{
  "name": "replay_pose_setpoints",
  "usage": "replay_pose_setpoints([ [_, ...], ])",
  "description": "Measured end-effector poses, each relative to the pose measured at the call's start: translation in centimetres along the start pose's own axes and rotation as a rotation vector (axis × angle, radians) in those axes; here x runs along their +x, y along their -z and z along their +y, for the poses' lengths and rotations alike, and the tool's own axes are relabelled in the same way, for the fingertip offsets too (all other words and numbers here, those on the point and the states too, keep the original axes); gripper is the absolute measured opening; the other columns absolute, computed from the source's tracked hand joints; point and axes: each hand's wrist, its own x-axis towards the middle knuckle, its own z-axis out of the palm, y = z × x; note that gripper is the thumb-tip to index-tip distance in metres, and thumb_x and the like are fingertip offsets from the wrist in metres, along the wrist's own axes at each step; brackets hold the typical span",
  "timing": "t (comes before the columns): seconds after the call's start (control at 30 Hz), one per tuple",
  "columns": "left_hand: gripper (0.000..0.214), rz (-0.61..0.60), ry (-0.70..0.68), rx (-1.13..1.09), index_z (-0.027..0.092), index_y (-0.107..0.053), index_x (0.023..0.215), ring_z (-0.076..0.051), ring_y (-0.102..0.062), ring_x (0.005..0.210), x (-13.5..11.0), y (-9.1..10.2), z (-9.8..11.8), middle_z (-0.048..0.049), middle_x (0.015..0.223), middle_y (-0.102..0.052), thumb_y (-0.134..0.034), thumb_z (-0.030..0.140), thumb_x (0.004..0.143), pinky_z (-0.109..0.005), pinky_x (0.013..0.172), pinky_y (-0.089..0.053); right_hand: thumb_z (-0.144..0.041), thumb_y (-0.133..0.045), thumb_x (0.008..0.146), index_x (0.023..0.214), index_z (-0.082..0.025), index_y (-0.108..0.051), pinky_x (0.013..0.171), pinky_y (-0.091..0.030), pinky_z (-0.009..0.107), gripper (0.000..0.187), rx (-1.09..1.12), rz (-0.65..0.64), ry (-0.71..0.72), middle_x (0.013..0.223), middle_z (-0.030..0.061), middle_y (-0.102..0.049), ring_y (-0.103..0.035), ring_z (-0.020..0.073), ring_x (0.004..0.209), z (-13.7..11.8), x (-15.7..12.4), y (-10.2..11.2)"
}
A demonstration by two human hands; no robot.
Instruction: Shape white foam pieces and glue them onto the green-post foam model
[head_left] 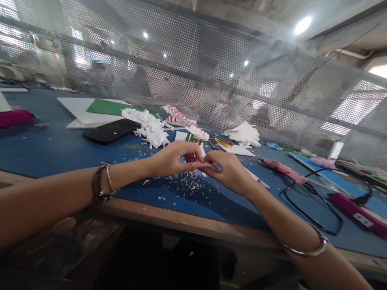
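My left hand (175, 158) and my right hand (229, 171) meet above the blue tabletop, both with fingers pinched. Between the fingertips is a small white piece (208, 164), largely covered by the fingers. A greyish sliver shows by my right fingers, too small to name. White shavings (192, 183) are scattered on the table beneath. Just behind the hands stand rows of sticks, red and green, with white tops (197, 131), some marked pink. A heap of white cut scraps (146, 123) lies behind my left hand.
A black phone (112, 130) lies left, near white sheets and a green sheet (105, 107). At right are a pink corded tool (284, 170), its looping black cable, and a purple power strip (363, 215). Another white pile (243, 133) sits before the perforated screen (184, 59).
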Motion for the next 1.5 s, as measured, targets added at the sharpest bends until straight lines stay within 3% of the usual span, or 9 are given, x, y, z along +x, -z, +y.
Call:
replay_pose_setpoints([
  [0.7, 0.019, -0.097, 0.175, -0.068, 0.012, -0.057, 0.072, -0.008, -0.057, 0.045, -0.06, 0.23, -0.11, 0.0021, 0.047, -0.057, -0.049, 0.028, 0.077, -0.015, 0.047, -0.042, -0.031, -0.048, 0.077, 0.062, -0.017, -0.047, 0.05, -0.027, 0.021, 0.021, -0.058, -0.11, -0.002, 0.057, -0.0013, -0.048, -0.041, 0.0082, 0.053, -0.18, 0.03, 0.16],
  [0.9, 0.018, -0.046, 0.181, -0.086, 0.013, -0.053, 0.069, -0.005, -0.056, 0.044, -0.06, 0.19, -0.09, 0.0032, 0.053, -0.057, -0.047, 0.027, 0.078, -0.014, 0.047, -0.042, -0.03, -0.049, 0.077, 0.064, -0.017, -0.048, 0.052, -0.029, 0.021, 0.019, -0.047, -0.115, 0.008, 0.059, -0.0007, -0.05, -0.043, 0.0089, 0.056, -0.14, 0.07, 0.14],
  [1.03, 0.017, 0.052, 0.242, -0.119, 0.014, -0.048, 0.069, -0.003, -0.053, 0.041, 0.09, 0.34, -0.38, 0.0024, 0.06, -0.058, -0.042, 0.025, 0.081, -0.014, 0.046, -0.042, -0.028, -0.049, 0.076, 0.066, -0.017, -0.051, 0.053, -0.031, 0.021, 0.015, -0.01, -0.099, 0.051, 0.062, -0.0004, -0.053, -0.045, 0.0088, 0.058, 0.03, 0.03, 0.05],
  [1.13, 0.03, 0.125, 0.254, -0.07, 0.015, -0.044, 0.058, -0.002, -0.048, 0.037, 0.15, 0.57, -0.66, 0.0043, 0.048, -0.052, -0.036, 0.025, 0.084, -0.015, 0.045, -0.039, -0.027, -0.049, 0.076, 0.071, -0.017, -0.053, 0.056, -0.034, 0.021, 0.012, 0.047, -0.064, 0.081, 0.065, 0.0, -0.055, -0.046, 0.0084, 0.059, 0.15, -0.02, 0.05],
  [1.27, 0.043, 0.132, 0.255, -0.012, 0.015, -0.039, 0.042, -0.002, -0.042, 0.035, 0.02, 0.64, -0.68, 0.0042, 0.036, -0.042, -0.036, 0.027, 0.084, -0.015, 0.044, -0.037, -0.026, -0.047, 0.078, 0.076, -0.017, -0.056, 0.062, -0.039, 0.022, 0.013, 0.144, -0.022, 0.119, 0.071, 0.0019, -0.06, -0.051, 0.0089, 0.065, 0.13, -0.13, 0.07],
  [1.33, 0.027, 0.135, 0.25, -0.076, 0.014, -0.046, 0.057, -0.002, -0.043, 0.036, -0.05, 0.47, -0.6, 0.0044, 0.048, -0.047, -0.041, 0.026, 0.081, -0.015, 0.041, -0.037, -0.024, -0.047, 0.078, 0.076, -0.016, -0.057, 0.065, -0.04, 0.023, 0.012, 0.188, -0.002, 0.127, 0.074, 0.0028, -0.061, -0.053, 0.0093, 0.068, 0.04, -0.17, 0.03],
  [1.4, 0.01, 0.137, 0.205, -0.153, 0.015, -0.046, 0.084, -0.001, -0.046, 0.04, -0.1, 0.23, -0.48, 0.0031, 0.067, -0.051, -0.046, 0.023, 0.078, -0.014, 0.041, -0.039, -0.023, -0.048, 0.077, 0.077, -0.016, -0.057, 0.067, -0.04, 0.023, 0.011, 0.22, 0.024, 0.115, 0.076, 0.0028, -0.062, -0.054, 0.0094, 0.069, -0.05, -0.17, -0.04],
  [1.5, 0.03, 0.095, 0.104, -0.18, 0.017, -0.035, 0.104, -0.001, -0.048, 0.045, -0.15, 0.04, -0.2, 0.0008, 0.081, -0.05, -0.046, 0.018, 0.076, -0.016, 0.047, -0.042, -0.023, -0.051, 0.075, 0.075, -0.017, -0.057, 0.065, -0.041, 0.023, 0.008, 0.232, 0.043, 0.08, 0.073, 0.0015, -0.061, -0.054, 0.009, 0.067, -0.1, -0.12, -0.2],
])
